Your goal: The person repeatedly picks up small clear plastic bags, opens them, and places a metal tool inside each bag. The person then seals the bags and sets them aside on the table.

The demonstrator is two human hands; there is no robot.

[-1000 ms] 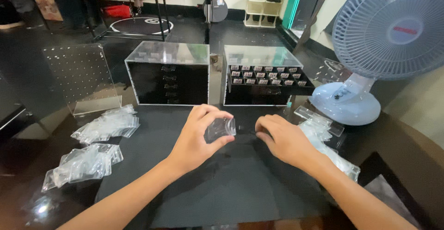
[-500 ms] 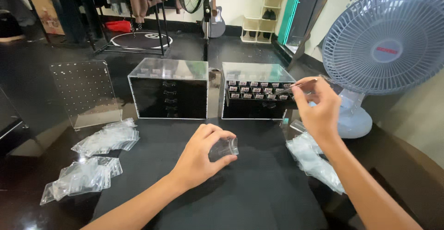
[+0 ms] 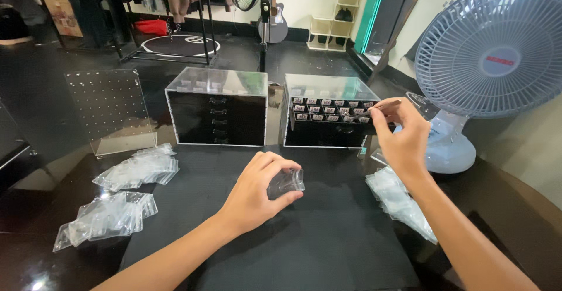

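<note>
- One small clear plastic zip bag (image 3: 287,182), crumpled and glossy, sits pinched between thumb and fingers of the left hand (image 3: 257,191), just above the black cloth mat (image 3: 304,244) in front of the person.
- The right hand (image 3: 401,136) is raised at the open drawer, fingertips pressed together on something thin; what it is I cannot tell.
- Two clear acrylic drawer boxes: the left one (image 3: 216,106) shut, the right one (image 3: 328,112) with a drawer of small labelled compartments pulled out.
- Three heaps of clear bags: two at left (image 3: 140,168) (image 3: 105,218), one at right (image 3: 398,200).
- One pale blue desk fan (image 3: 492,51), one perforated clear acrylic stand (image 3: 111,112).
</note>
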